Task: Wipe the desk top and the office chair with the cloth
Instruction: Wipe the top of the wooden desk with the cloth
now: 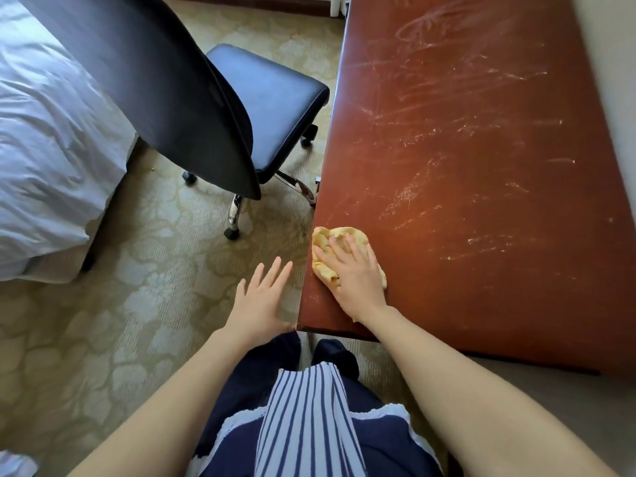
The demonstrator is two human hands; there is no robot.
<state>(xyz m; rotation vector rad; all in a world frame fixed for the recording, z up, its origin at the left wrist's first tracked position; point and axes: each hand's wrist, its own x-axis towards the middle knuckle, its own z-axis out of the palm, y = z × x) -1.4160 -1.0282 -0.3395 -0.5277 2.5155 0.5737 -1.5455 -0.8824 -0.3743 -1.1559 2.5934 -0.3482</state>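
Right hand [351, 273]: flat, fingers straight, pressing cloth [325, 238] at desk top [481, 166] near-left corner.
Left hand [261, 301]: fingers spread, holding nothing.

The counter [481, 201] is reddish-brown, marked across most of its top with pale whitish streaks and scuffs. The cloth [323, 239] is plain yellow, and the office chair [268, 105] has a navy-black seat and back, chrome legs and black castors. The carpet [137, 304] is olive-beige with a paler cloud-like repeat, the bed [44, 149] linen is white shading to blue, and the clothing [306, 425] is navy with navy-and-white vertical stripes and white trim.
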